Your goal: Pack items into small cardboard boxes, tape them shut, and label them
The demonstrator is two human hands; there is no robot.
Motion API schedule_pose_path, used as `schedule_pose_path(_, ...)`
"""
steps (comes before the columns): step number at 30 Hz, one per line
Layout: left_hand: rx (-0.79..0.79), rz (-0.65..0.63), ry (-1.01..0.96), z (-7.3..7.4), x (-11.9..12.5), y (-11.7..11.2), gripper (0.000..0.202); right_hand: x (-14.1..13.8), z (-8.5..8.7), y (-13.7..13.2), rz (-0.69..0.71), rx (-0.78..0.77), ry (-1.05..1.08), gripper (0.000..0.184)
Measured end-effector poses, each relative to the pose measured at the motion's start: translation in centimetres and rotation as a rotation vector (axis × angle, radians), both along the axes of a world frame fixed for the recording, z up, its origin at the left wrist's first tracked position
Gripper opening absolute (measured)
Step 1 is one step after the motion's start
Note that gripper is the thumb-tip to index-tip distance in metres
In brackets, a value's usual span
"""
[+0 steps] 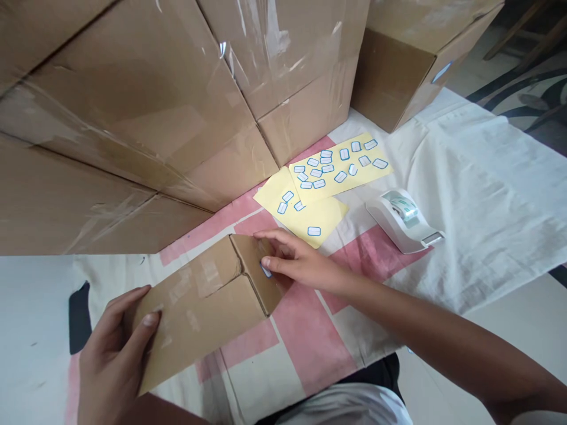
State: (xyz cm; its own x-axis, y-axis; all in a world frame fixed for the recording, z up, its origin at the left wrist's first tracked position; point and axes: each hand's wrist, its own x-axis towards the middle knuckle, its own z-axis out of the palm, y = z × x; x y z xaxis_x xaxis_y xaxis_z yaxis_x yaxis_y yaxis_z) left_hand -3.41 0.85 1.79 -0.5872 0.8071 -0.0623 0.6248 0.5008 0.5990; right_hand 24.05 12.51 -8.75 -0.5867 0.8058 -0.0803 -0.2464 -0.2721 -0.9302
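Observation:
A small brown cardboard box (190, 313) is tilted over the cloth in front of me. My left hand (119, 342) grips its left end, thumb on the upper face and fingers round the far edge. At the right end, my right hand (292, 257) touches the narrow side, the thumb on a small blue-edged white label (266, 270) stuck there. The right fingers are slightly curled, reaching along the box's far corner. Just beyond lie two yellow sheets (341, 168) bearing several similar labels. To the right stands a white tape dispenser (401, 218) with a roll in it.
Large taped cardboard boxes (168, 112) are stacked like a wall at the back left. Another carton (394, 77) stands at the back right, with a label on its side. A white and pink cloth (478, 195) covers the work surface. A dark object (80, 319) lies at the left.

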Motion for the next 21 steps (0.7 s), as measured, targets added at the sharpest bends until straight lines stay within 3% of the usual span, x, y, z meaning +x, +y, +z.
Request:
schedule_pose_path(8,0.006,-0.001,-0.032,-0.2,-0.4,-0.1,0.050,-0.1,0.6,0.2,0.009,-0.126,-0.056,0.047)
schedule_pose_path(14,0.030,0.006,0.003,-0.4,-0.8,-0.2,0.051,-0.1,1.2,0.2,-0.013,-0.139,-0.058,0.048)
schedule_pose_path(21,0.030,0.007,-0.021,-0.4,-0.7,-0.1,0.049,-0.2,0.4,-0.1,-0.022,-0.106,-0.035,0.043)
